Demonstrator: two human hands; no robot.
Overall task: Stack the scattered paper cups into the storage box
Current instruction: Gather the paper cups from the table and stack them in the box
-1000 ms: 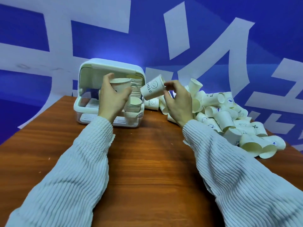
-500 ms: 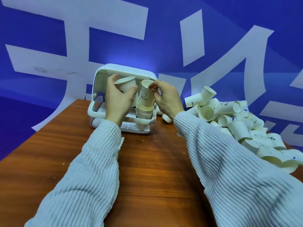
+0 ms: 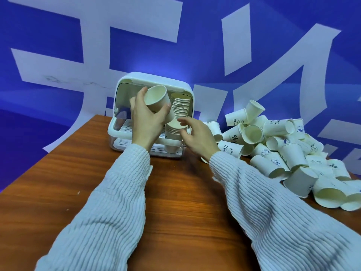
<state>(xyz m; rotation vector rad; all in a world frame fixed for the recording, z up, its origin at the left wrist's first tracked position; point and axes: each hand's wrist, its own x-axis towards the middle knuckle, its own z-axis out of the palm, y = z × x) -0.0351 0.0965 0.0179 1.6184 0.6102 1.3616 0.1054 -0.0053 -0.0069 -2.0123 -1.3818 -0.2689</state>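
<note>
Left hand [image 3: 145,119] grips a cup [image 3: 157,100] at the storage box [image 3: 154,81] mouth — right hand [image 3: 197,136] open, empty.

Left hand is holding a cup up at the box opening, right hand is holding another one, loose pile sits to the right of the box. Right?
Not quite. In the head view the right hand is empty, fingers spread beside the short stack in the box. The left hand does hold a cup, and the loose pile lies to the right.

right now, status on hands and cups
Left hand gripping one paper cup at the storage box. Right hand open, empty, beside front stack. Loose pile waiting right.
</note>
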